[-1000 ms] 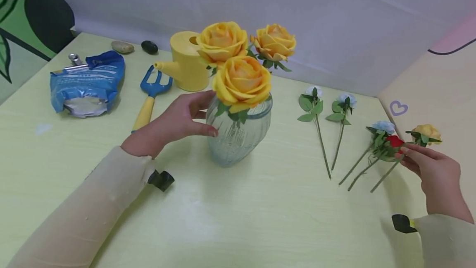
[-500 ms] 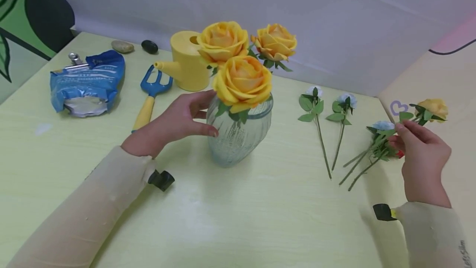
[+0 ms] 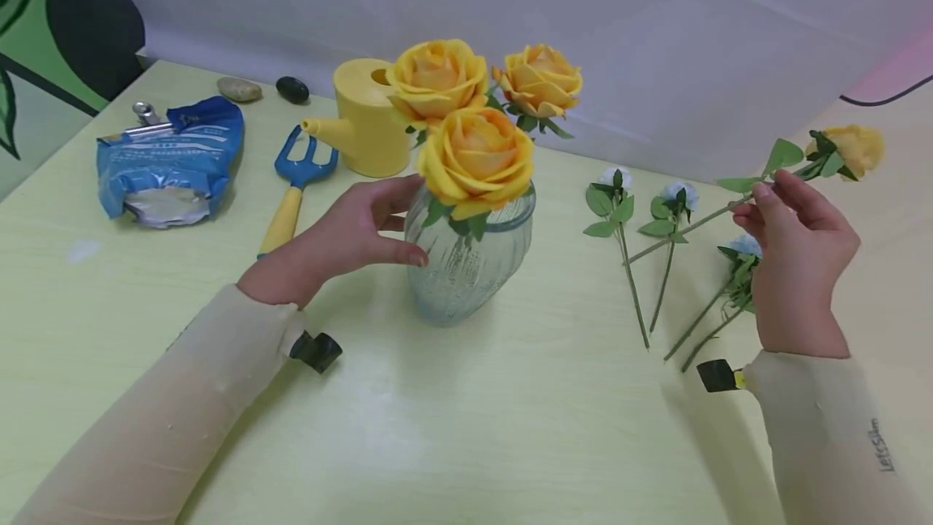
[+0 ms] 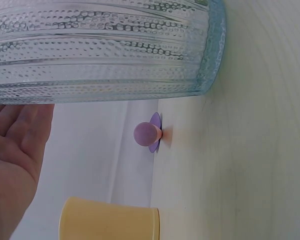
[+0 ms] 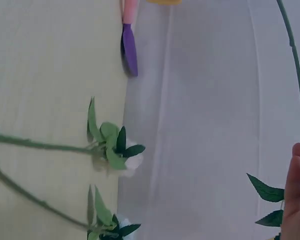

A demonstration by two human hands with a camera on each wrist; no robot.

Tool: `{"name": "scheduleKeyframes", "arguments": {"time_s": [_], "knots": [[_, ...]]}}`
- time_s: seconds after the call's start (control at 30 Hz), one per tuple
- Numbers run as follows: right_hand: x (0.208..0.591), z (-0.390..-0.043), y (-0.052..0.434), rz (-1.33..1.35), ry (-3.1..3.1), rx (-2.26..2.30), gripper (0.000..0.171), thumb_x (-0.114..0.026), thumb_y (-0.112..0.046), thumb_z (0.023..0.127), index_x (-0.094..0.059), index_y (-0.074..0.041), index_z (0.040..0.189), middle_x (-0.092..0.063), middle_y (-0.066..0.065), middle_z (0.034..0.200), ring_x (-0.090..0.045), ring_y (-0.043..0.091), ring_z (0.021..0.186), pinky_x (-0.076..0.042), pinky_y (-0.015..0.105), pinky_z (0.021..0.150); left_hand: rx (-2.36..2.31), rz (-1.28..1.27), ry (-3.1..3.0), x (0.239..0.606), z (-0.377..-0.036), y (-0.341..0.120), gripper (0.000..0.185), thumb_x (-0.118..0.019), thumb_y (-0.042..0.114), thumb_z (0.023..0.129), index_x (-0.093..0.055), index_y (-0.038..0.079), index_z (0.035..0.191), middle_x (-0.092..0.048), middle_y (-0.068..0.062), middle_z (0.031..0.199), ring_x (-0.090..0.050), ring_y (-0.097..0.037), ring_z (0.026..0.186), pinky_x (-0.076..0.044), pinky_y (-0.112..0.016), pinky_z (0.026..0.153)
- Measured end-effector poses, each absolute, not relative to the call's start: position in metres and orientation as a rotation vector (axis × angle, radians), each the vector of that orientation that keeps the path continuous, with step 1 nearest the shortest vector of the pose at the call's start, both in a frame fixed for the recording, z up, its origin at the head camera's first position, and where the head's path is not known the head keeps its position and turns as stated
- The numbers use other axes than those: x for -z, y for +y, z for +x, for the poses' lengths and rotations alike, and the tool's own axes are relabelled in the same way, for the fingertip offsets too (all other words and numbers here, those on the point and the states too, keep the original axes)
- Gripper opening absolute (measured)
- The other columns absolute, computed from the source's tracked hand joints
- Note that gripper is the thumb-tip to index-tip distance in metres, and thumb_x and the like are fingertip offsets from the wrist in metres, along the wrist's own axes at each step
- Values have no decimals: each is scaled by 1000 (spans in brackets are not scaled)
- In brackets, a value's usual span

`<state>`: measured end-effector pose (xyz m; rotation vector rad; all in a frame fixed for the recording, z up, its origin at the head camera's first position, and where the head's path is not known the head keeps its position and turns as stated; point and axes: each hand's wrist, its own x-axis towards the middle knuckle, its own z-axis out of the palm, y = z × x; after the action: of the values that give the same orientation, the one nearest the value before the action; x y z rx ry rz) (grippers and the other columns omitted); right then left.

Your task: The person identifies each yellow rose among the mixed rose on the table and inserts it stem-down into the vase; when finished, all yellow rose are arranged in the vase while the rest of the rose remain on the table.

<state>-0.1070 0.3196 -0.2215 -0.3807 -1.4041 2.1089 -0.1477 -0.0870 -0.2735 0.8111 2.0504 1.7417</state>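
Cream sleeves (image 3: 168, 420); black wrist clips (image 3: 316, 351)

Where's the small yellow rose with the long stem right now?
In the head view the small yellow rose is at the far right, lifted off the table, its stem pinched in the right hand above the blue and white flowers lying there.

I work at a staged craft or gardening tabletop, not a lived-in room. A pale yellow-green table (image 3: 510, 428) meets a plain white backdrop sheet (image 3: 656, 39). Evidence: yellow watering can (image 3: 368, 120), blue hand rake (image 3: 295, 185), clipped blue bag (image 3: 171, 160).
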Motion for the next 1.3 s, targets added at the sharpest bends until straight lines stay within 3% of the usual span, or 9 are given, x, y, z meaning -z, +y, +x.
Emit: {"name": "scheduleKeyframes", "arguments": {"time_s": [0.3,0.63,0.97,1.3], "knots": [[190,-126,272,-115,-1242,-2186,40,-72,15,70,-61,11,108,-56,16,88,-55,26,52,-53,29,52,-1750,812,2045,274,-148,-87,80,-72,-3,76,-30,4,143,-39,-10,142,-45,-24,123,-42,-40,97],[166,-134,222,104,-1248,-2120,41,-75,14,66,-63,8,105,-54,19,88,-55,29,52,-52,32,56,-1739,815,2058,273,-149,-87,81,-72,-5,76,-29,4,144,-40,-11,142,-45,-24,122,-40,-42,98],[166,-124,189,292,-1409,-1865,33,-75,9,70,-67,4,101,-56,22,95,-60,29,58,-54,32,60,-1739,855,2072,274,-150,-86,79,-72,-4,76,-31,2,143,-40,-11,142,-45,-24,123,-41,-41,98],[183,-119,168,592,-1475,-1751,26,-68,13,73,-62,10,98,-54,22,91,-63,31,65,-55,35,69,-1745,845,2069,275,-148,-86,78,-72,-2,76,-31,3,143,-40,-10,142,-45,-24,122,-41,-40,98]]}}
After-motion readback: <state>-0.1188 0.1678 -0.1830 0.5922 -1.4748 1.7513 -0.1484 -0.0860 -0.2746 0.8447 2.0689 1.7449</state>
